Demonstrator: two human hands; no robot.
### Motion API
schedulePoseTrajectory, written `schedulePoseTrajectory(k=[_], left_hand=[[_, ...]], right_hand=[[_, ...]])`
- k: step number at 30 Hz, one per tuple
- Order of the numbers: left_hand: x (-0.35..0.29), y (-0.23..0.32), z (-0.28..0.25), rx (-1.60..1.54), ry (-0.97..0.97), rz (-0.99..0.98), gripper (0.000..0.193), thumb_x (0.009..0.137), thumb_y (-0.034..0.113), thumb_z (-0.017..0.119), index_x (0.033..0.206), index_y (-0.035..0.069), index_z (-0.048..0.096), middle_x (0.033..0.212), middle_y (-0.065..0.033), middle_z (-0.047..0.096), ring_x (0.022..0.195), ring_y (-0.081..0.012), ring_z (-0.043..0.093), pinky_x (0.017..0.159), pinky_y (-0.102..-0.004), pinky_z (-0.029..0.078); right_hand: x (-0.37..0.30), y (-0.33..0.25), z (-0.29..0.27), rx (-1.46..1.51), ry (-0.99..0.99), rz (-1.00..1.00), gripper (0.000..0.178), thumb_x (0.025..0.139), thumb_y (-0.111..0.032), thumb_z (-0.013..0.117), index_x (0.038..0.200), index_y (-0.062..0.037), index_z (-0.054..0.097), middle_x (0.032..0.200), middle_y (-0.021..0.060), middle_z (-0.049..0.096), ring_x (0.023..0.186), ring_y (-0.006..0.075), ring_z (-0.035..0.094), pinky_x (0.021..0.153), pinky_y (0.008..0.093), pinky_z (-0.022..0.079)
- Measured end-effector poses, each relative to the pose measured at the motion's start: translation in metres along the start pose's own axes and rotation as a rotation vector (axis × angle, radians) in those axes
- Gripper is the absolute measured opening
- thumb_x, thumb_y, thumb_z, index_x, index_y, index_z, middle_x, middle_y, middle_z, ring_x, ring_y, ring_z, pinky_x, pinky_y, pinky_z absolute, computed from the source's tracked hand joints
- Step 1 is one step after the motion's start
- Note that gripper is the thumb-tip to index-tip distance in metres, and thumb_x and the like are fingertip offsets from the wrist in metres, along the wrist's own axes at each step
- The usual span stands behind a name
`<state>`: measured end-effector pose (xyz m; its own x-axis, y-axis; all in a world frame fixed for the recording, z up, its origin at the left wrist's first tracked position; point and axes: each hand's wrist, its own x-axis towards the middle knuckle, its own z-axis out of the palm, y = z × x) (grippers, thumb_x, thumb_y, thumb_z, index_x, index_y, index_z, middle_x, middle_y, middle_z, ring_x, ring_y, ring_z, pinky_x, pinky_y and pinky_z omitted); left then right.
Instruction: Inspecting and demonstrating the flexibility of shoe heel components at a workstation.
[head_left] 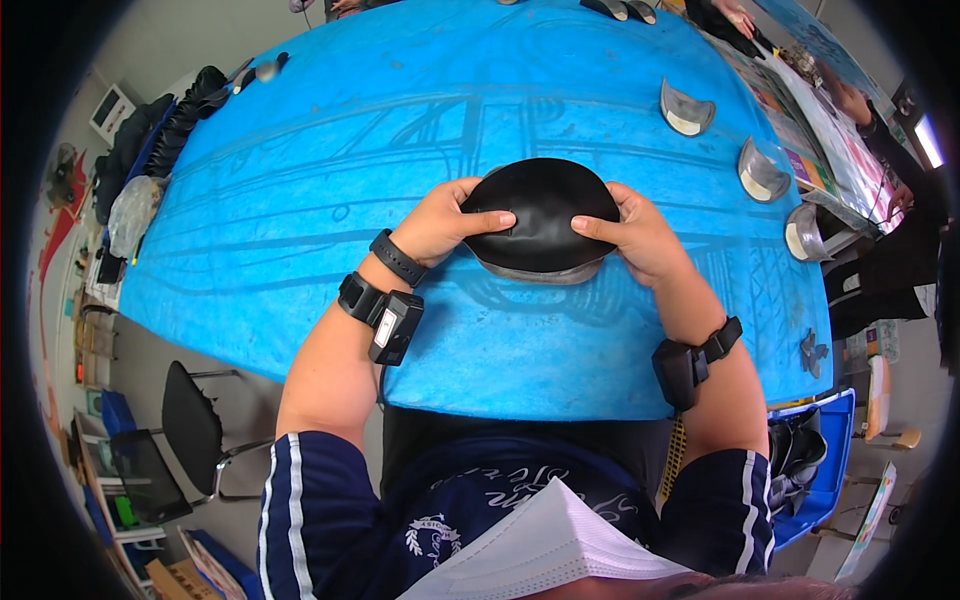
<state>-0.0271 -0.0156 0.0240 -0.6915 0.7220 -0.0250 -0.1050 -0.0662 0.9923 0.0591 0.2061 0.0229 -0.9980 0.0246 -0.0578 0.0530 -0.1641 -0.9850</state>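
Both my hands hold a smooth black leather-like piece point(545, 205), rounded and domed, just above the table's middle. A greyish curved edge shows under its near side. My left hand point(450, 222) grips its left side, with the thumb lying on top and the fingers hidden underneath. On the right side my right hand point(630, 235) grips it the same way, its thumb pressed on the surface. Dark straps with small boxes sit on both my forearms. The blue-covered table point(480, 350) lies beneath.
Along the table's right side stand three curved grey pieces with pale insides, one of them a cupped piece point(687, 108). Dark items point(190, 110) are heaped at the left edge. A blue crate point(815, 470) of black shoe-like things is at lower right. Other people work at far right.
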Motion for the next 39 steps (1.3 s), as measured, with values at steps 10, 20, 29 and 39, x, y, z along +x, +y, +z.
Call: schedulePoseTrajectory(k=[10,20,29,39], left_hand=[[-0.011,-0.002,-0.013,0.027,0.013,-0.026,0.037,0.075,0.010,0.068,0.108,-0.003,0.055,0.098,-0.0074,0.062,0.088,-0.0117,0.057,0.079,-0.0241,0.045],[-0.003,-0.005,-0.009,0.078,-0.028,-0.002,0.044,0.085,0.011,0.051,0.124,-0.006,0.038,0.115,-0.0177,0.052,0.101,-0.0238,0.055,0.088,-0.0322,0.044],[0.015,-0.022,-0.010,0.340,0.098,-0.132,0.052,0.084,0.028,0.060,0.117,-0.008,0.043,0.110,-0.0179,0.052,0.087,-0.0253,0.053,0.075,-0.0375,0.045],[0.018,-0.035,-0.029,0.003,-0.132,0.008,0.040,0.082,0.018,0.062,0.112,-0.004,0.048,0.101,-0.0118,0.059,0.084,-0.0186,0.057,0.076,-0.0305,0.045]], right_hand=[[-0.001,0.002,0.014,0.004,-0.053,0.009,0.041,0.071,-0.008,0.070,0.106,0.0029,0.052,0.096,0.0105,0.061,0.086,0.0165,0.058,0.076,0.0280,0.046],[0.021,0.023,0.003,-0.084,-0.165,-0.122,0.041,0.067,-0.020,0.074,0.097,0.0038,0.059,0.083,0.0099,0.062,0.075,0.0170,0.057,0.063,0.0316,0.047],[0.000,0.017,-0.021,0.182,-0.076,0.081,0.060,0.067,-0.006,0.075,0.114,0.0100,0.042,0.102,0.0223,0.053,0.092,0.0304,0.058,0.072,0.0403,0.054],[0.008,0.025,-0.012,0.073,-0.066,0.066,0.052,0.070,-0.016,0.073,0.112,0.0017,0.048,0.098,0.0132,0.056,0.084,0.0231,0.057,0.066,0.0340,0.049]])
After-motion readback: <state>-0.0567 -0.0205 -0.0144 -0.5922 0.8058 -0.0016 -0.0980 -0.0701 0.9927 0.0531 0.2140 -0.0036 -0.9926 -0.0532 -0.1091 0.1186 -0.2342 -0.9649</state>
